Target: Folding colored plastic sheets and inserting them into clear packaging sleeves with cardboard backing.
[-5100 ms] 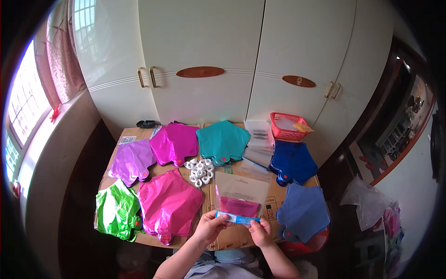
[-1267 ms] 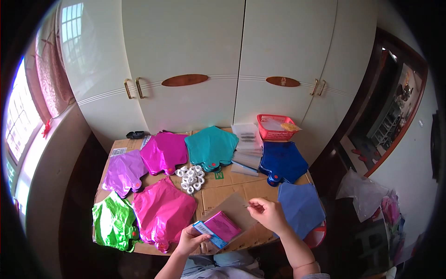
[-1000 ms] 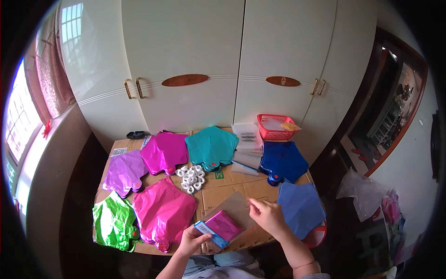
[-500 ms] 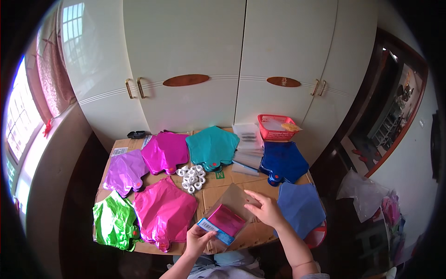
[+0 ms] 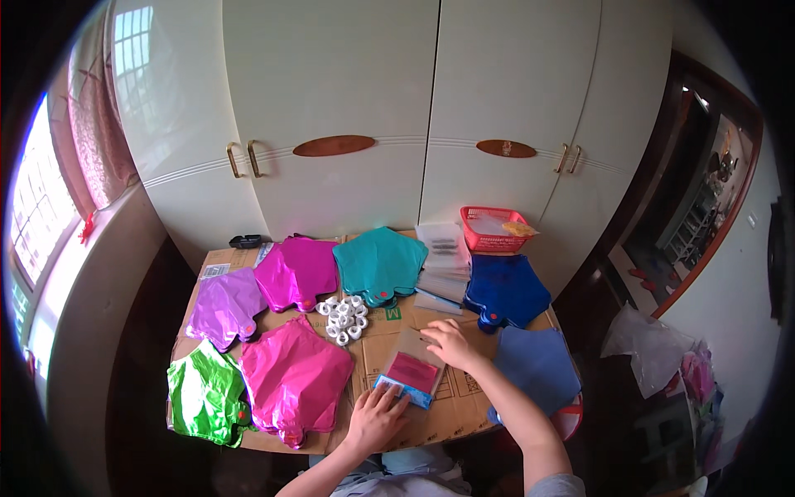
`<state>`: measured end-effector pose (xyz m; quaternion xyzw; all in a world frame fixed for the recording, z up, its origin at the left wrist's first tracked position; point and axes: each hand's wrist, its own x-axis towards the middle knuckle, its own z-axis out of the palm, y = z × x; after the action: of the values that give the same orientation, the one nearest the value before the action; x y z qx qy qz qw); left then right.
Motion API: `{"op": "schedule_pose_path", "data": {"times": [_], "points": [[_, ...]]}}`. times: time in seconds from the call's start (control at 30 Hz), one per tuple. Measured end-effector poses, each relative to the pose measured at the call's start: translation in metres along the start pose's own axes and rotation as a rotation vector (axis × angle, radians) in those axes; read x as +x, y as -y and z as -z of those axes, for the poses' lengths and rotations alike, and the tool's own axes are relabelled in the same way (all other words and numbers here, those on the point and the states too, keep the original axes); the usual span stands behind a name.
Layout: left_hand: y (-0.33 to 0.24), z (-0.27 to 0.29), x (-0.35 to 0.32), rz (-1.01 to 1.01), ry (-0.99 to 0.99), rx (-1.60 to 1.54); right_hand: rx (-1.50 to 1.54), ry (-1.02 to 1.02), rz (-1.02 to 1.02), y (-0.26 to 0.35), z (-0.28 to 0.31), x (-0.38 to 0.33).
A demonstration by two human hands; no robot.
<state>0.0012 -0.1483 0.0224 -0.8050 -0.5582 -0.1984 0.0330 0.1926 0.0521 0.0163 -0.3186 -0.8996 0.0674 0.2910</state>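
A clear flat bag (image 5: 411,365) with a folded pink item inside and a blue strip along its near edge lies on the cardboard-covered table (image 5: 464,406). My left hand (image 5: 377,417) rests flat at the bag's near edge, fingers spread, touching the blue strip. My right hand (image 5: 448,343) presses on the bag's far right corner. Neither hand lifts the bag.
Flat foil balloons lie around: green (image 5: 203,395), hot pink (image 5: 294,377), purple (image 5: 224,305), magenta (image 5: 296,267), teal (image 5: 379,261), dark blue (image 5: 505,290), lighter blue (image 5: 538,364). A cluster of small white rings (image 5: 344,317), a stack of clear bags (image 5: 445,263) and a red basket (image 5: 493,228) sit behind. White cupboard doors (image 5: 348,124) stand beyond.
The bag with the pink item has gone from being held at the near table edge to lying flat, and both hands now press on it.
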Motion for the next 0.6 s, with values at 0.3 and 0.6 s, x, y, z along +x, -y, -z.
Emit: {"op": "schedule_pose_path", "data": {"times": [0.3,0.6], "points": [[-0.004,-0.004,0.004,-0.052,-0.002,0.087,0.125,0.215,0.144,0.024,0.006,-0.017],[0.004,-0.002,0.029,-0.032,0.107,0.066,-0.118,-0.088,-0.221,-0.083,0.024,0.051]]}}
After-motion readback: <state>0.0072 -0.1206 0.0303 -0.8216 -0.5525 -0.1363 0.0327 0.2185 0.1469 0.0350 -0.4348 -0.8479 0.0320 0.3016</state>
